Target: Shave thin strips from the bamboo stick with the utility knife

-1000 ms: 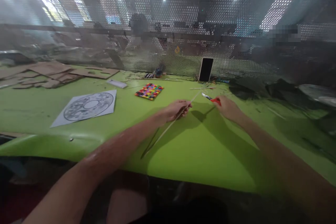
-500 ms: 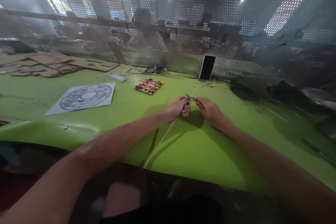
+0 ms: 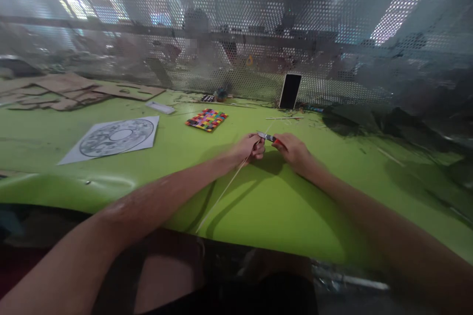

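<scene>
Ring-printed paper sits left, then a colorful woven square. Left hand is curled around a thin pale stick slanting near-left; right hand is gripping a red-handled knife, blade up by the left fingers.

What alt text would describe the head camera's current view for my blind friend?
A person's left hand holds a thin pale stick over a green table, while the right hand holds a red-handled tool close beside it. To the left lie a multicoloured checked square and a sheet with a ring-shaped drawing.
</scene>
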Demonstrator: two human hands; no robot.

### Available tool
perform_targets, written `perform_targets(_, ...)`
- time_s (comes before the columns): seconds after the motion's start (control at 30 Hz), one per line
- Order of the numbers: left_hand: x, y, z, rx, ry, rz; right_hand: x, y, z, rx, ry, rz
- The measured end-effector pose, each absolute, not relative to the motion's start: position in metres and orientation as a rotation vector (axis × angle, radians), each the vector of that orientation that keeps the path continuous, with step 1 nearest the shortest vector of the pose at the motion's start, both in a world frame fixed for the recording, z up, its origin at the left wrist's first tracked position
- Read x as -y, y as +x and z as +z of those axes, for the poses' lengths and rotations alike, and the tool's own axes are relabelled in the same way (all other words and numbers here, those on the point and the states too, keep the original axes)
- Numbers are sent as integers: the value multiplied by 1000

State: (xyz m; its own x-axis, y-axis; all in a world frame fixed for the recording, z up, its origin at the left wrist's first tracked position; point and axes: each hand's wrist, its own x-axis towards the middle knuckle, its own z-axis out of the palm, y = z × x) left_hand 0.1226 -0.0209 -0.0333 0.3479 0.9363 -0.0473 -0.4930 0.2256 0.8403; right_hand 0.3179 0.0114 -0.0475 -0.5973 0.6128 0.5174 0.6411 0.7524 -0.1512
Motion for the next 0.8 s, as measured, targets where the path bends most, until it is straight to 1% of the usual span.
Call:
perform_targets(0.27, 24, 123, -28, -703, 861, 1092, -13, 317, -51, 2392, -953, -69)
perform_targets(0.8, 24, 119, -29, -685, 868, 1072, -14, 318, -48, 2387, -968, -99)
